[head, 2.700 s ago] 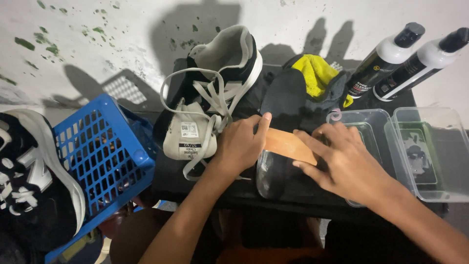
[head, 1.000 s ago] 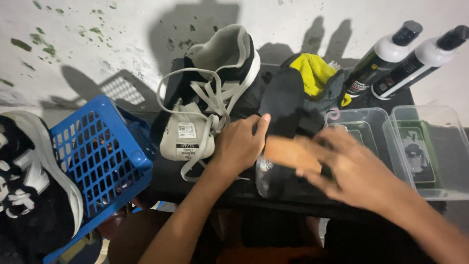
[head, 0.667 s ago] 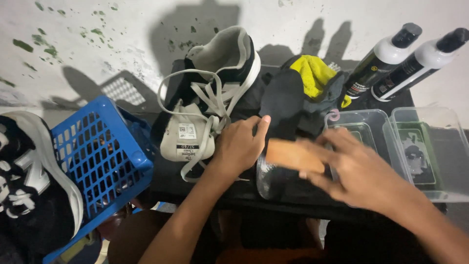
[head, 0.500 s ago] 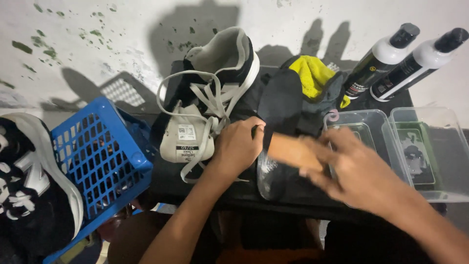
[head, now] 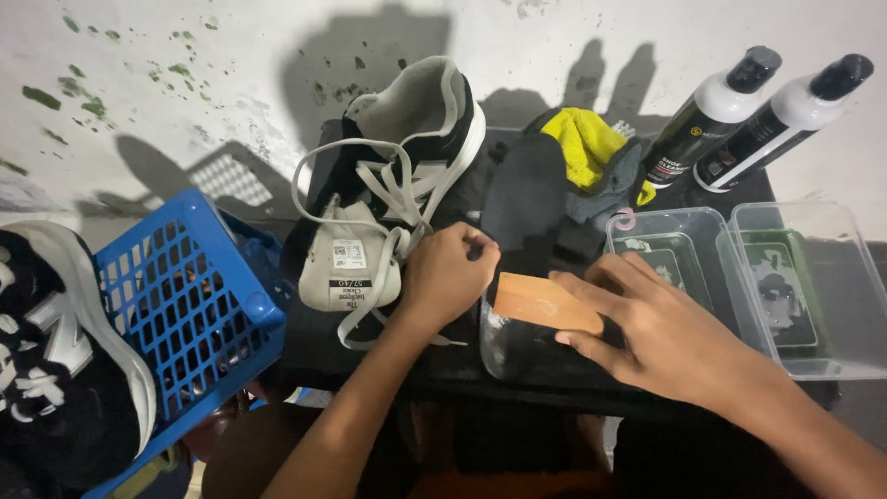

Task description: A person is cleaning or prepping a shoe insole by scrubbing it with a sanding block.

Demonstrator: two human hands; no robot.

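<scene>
Gripping a tan wooden brush block [head: 545,303], the right hand [head: 661,333] presses it onto a dark shoe [head: 527,249] that the left hand [head: 450,277] steadies.

Right-hand fingers are curled over the block's right end, thumb along its near edge; the bristle side faces down against the dark shoe near the front edge of the black table [head: 388,356], and whether bristles touch cannot be told. The left hand is closed on the dark shoe's left side, fingers folded against it. Just left lies a black-and-cream sneaker [head: 388,194] with loose laces, tongue flipped toward the near side. Far right, a yellow cloth [head: 582,143] lies on a grey one. Right of the hands sit two clear plastic tubs [head: 739,268], with two black-and-white bottles [head: 758,115] beyond them. A blue basket [head: 185,305] stands at the left.
</scene>
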